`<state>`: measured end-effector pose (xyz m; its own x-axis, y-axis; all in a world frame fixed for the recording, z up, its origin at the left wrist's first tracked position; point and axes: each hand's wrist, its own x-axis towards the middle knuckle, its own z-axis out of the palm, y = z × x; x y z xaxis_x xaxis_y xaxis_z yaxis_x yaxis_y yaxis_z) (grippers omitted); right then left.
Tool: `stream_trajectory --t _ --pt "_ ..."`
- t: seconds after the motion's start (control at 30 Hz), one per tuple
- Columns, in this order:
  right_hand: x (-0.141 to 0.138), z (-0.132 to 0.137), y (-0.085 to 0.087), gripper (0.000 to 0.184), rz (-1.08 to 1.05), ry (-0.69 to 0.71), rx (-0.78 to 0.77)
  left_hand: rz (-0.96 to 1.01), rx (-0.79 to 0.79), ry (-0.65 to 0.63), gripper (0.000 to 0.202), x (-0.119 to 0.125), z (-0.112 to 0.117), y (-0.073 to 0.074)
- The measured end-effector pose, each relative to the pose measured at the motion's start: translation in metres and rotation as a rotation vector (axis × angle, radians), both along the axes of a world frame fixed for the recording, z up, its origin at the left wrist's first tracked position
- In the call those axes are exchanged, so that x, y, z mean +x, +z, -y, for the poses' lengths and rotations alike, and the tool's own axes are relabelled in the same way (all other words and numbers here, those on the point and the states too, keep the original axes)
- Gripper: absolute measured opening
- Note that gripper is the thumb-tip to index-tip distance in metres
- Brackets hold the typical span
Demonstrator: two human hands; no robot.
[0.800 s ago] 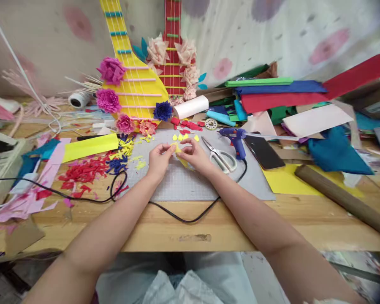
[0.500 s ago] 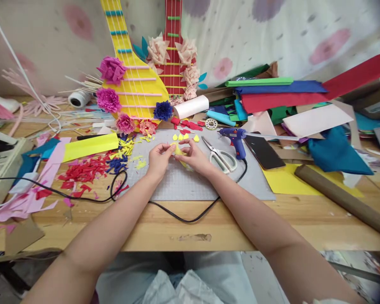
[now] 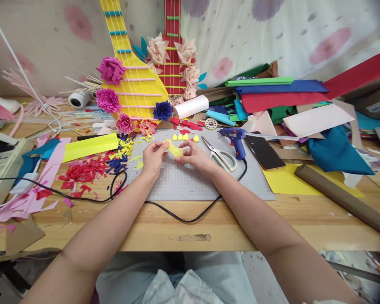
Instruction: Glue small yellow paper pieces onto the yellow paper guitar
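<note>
because the yellow crepe-paper strip (image 3: 175, 150) looks light, soft and easily torn, its ends suit gripping; left hand (image 3: 152, 158) and right hand (image 3: 196, 157) pinch it above the cutting mat (image 3: 183, 185).

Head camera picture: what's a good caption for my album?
Left hand and right hand hold a yellow piece over a gray mat, with scissors and a glue gun nearby.

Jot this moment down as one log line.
left hand: pinching yellow paper strip | right hand: holding its other end | scissors: on cutting mat | hot-glue gun: on mat, right of scissors
</note>
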<state>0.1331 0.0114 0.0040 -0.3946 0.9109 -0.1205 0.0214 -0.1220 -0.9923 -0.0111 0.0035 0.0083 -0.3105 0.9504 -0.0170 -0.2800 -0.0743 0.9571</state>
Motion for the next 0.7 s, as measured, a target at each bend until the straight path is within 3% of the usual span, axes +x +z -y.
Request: stream_trajectory --t 0.17,0.33,0.5,0.7 --pt "0.005 0.0 0.004 0.045 0.011 0.059 -0.029 0.065 -0.011 -0.024 0.029 -0.001 0.001 0.002" --pt "0.017 -0.001 0.015 0.048 0.042 0.211 -0.044 0.087 0.013 -0.004 0.031 -0.007 -0.002 0.005" --pt "0.012 -0.005 0.013 0.054 -0.054 0.006 0.115 0.016 0.016 -0.055 0.031 -0.005 0.002 0.006" --pt "0.003 -0.006 0.005 0.048 -0.048 -0.037 0.216 -0.012 -0.047 -0.224 0.033 0.001 0.008 0.007"
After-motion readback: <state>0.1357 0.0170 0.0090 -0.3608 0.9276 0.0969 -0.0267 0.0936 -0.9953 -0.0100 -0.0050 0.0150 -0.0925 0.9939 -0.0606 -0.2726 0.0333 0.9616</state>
